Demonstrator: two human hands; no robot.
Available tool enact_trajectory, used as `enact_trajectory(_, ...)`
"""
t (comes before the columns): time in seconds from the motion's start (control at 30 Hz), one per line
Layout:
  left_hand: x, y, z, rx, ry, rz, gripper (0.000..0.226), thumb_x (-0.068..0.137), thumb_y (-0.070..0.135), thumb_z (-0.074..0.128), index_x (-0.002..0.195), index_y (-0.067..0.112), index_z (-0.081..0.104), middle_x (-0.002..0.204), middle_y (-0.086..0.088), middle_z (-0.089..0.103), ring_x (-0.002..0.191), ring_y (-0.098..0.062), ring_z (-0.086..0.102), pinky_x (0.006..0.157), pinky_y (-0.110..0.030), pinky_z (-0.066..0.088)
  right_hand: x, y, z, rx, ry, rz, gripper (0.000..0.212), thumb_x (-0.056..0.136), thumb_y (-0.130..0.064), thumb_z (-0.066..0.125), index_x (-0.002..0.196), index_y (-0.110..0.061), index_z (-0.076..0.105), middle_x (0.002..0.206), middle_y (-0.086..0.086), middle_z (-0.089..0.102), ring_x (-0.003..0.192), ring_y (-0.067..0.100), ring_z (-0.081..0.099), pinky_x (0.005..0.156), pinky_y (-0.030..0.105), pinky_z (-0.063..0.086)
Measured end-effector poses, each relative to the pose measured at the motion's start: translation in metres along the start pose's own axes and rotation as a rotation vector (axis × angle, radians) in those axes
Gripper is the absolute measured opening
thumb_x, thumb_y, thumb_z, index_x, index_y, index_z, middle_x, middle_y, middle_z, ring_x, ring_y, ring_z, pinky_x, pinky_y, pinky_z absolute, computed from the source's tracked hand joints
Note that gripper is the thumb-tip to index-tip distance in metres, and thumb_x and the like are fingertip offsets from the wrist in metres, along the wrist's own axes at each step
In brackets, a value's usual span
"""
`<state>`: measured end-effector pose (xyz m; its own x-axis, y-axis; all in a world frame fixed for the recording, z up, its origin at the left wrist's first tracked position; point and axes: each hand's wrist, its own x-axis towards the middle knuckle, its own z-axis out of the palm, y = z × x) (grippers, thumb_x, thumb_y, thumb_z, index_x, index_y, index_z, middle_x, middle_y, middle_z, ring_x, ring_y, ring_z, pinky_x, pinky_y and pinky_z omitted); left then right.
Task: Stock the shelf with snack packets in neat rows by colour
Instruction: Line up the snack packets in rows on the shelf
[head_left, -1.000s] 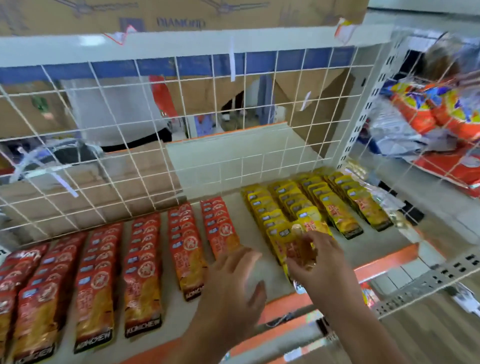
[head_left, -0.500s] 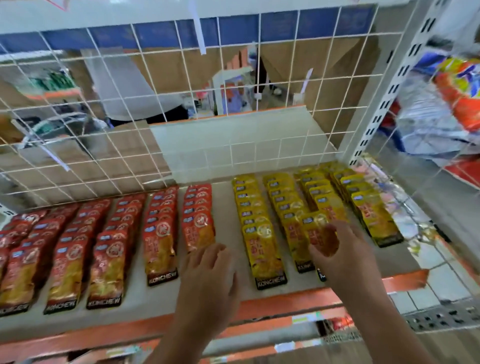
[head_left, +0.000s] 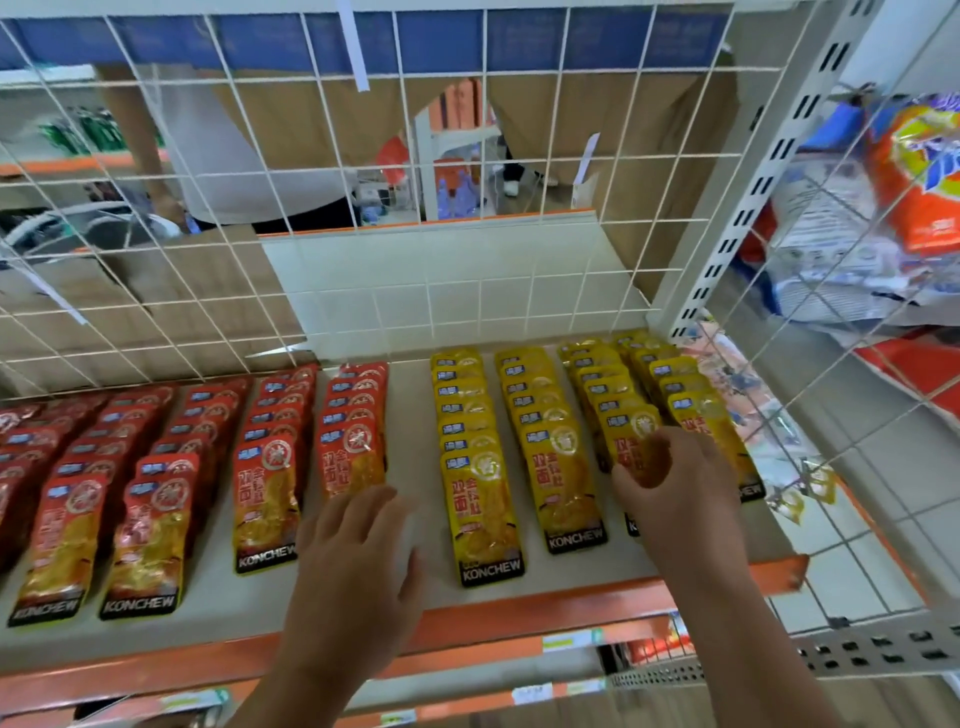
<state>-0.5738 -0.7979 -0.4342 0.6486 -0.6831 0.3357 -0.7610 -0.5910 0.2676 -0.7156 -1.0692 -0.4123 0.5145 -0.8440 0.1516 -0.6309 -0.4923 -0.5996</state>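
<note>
1. Right hand (head_left: 675, 483): grip clenched around one yellow foil snack packet (head_left: 626, 452), fingers curled over its upper half. The packet lies at the front of the third of four yellow packet rows (head_left: 483, 457).
2. Change: a second ago this packet was held up, clear of the rows. It is now down on its row, so placement looks nearly finished (release not yet made).
3. Left hand (head_left: 358, 561): grip released, fingers spread, hovering as before over the bare strip between the colours.
4. Red foil packet rows (head_left: 353, 441): left half of the pale shelf with orange front edge (head_left: 410, 415), kept apart from the yellow.
5. Obstructions: the fourth yellow row sits just beside the right hand. The white wire side panel (head_left: 841, 467) closes off the right. Loose clear-wrapped packets (head_left: 748, 415) lie against it.
6. Behind: white wire mesh back panel (head_left: 467, 218).
</note>
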Motion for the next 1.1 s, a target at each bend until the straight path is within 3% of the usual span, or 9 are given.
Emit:
enact_trajectory(0.37, 0.002, 0.005, 0.0, -0.001, 0.035, 0.004, 0.04, 0.081, 0.035, 0.054, 0.113, 0.016, 0.07, 0.118, -0.002, 0.063, 0.111, -0.029, 0.055, 0.092, -0.041, 0.033, 0.005, 0.006, 0.007, -0.043, -0.017, 0.024, 0.053, 0.083, -0.039, 0.075, 0.127, -0.014, 0.06, 0.122, 0.003, 0.06, 0.115, 0.026, 0.05, 0.098, 0.038, 0.041)
enact_trajectory(1.1, -0.001, 0.005, 0.002, 0.028, 0.023, -0.002, 0.041, 0.084, 0.034, 0.053, 0.114, 0.012, 0.071, 0.118, -0.004, 0.065, 0.11, -0.029, 0.055, 0.091, -0.044, 0.04, 0.0, 0.014, 0.009, -0.011, 0.033, -0.029, 0.049, 0.081, -0.035, 0.078, 0.122, -0.013, 0.063, 0.119, 0.003, 0.06, 0.113, 0.028, 0.051, 0.098, 0.041, 0.043)
